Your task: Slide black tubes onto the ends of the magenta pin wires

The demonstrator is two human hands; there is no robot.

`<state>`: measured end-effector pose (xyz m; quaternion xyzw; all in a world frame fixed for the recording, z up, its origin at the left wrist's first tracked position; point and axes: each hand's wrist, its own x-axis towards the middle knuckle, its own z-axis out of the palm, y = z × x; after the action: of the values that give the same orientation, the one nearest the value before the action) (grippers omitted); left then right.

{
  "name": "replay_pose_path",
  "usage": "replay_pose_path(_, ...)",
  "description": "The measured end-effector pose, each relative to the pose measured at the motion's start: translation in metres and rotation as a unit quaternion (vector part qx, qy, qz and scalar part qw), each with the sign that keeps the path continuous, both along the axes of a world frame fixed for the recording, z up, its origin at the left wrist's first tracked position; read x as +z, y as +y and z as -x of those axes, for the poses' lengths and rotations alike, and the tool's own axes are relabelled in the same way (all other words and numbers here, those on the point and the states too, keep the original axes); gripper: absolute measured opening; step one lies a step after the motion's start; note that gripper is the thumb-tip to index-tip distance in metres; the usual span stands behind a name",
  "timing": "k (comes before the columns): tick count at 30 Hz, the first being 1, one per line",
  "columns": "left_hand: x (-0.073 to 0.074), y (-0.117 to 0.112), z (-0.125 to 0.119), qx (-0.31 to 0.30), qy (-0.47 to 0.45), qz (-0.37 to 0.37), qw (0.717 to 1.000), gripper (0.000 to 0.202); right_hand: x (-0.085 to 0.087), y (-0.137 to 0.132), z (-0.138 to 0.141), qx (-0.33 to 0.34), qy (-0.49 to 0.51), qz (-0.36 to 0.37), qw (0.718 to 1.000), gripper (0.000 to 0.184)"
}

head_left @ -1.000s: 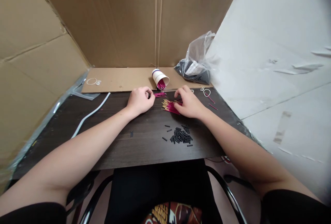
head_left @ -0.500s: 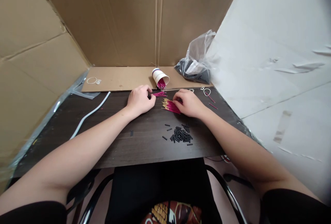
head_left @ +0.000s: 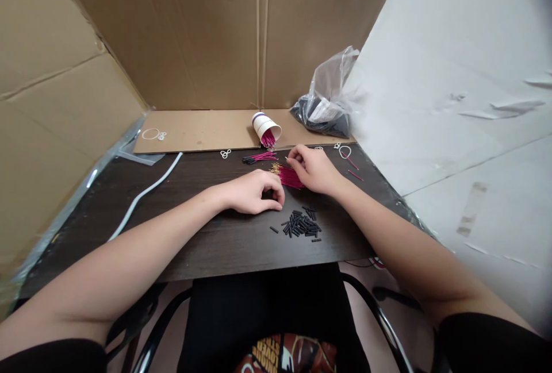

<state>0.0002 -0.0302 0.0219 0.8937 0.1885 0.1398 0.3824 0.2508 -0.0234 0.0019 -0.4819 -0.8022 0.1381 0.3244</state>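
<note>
My left hand [head_left: 257,192] rests low over the table, thumb and forefinger tips together at the left of a pile of short black tubes [head_left: 302,223]; anything between them is hidden. My right hand [head_left: 314,169] pinches a thin wire, whose pale tip [head_left: 287,158] pokes out past the fingertips. Beneath and beside that hand lies a row of pink wires [head_left: 290,177] with gold ends pointing left. Behind the hands, a small bunch of pink wires with black ends [head_left: 259,157] lies on the table.
A white paper cup [head_left: 260,123] lies tipped over with pink wires inside. Nearby are a clear bag of black pieces [head_left: 323,119], rubber bands [head_left: 225,154], two stray pink wires [head_left: 355,175] and a pale tube [head_left: 146,192]. Cardboard walls [head_left: 194,34] stand behind and at the left.
My left hand has come away from the black-ended bunch, moving right and towards me to the black tubes. My right hand has lifted slightly, a wire tip now showing at its fingers.
</note>
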Motion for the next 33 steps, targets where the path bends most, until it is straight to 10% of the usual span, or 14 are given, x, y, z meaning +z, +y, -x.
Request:
replay_pose_path(14,-0.002,-0.003,-0.002,0.021,0.028,-0.027,0.999,0.013,0.000,0.001,0.000,0.008,-0.019,-0.024,0.999,0.009)
replay_pose_path(25,-0.024,0.022,-0.006,0.265,-0.181,0.198,0.926,0.017,0.006,-0.005,0.003,0.024,0.013,-0.056,0.998,0.010)
replay_pose_path(33,-0.029,0.030,-0.007,0.325,-0.214,0.192,0.901,0.014,0.005,-0.007,0.004,0.068,0.033,-0.009,0.997,0.010)
